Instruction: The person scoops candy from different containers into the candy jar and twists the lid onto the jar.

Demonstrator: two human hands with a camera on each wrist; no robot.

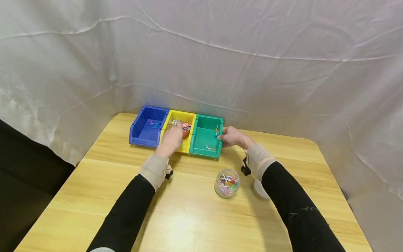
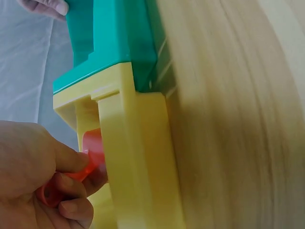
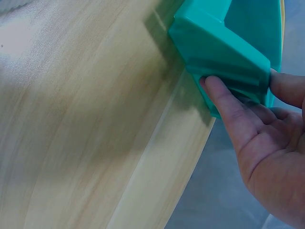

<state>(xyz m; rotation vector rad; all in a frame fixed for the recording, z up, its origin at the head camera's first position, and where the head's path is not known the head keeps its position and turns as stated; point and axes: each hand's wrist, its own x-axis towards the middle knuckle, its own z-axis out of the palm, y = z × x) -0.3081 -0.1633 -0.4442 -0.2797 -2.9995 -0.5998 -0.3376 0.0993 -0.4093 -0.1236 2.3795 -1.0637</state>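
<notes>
My left hand reaches into the yellow bin and grips the handle of a red scoop. Small pink and mixed-colour pieces lie in and around the scoop; my fingers hide part of them. At the right end of the row, my right hand holds the side wall of the green bin, its thumb at the rim and its fingers against the outside. In the green bin lie a few small pieces with white sticks.
A blue bin with small purple and blue pieces adjoins the yellow one. Nearer me stands a clear jar of colourful stick pieces. A whitish round lid lies partly under my right forearm. A grey curtain hangs behind the table.
</notes>
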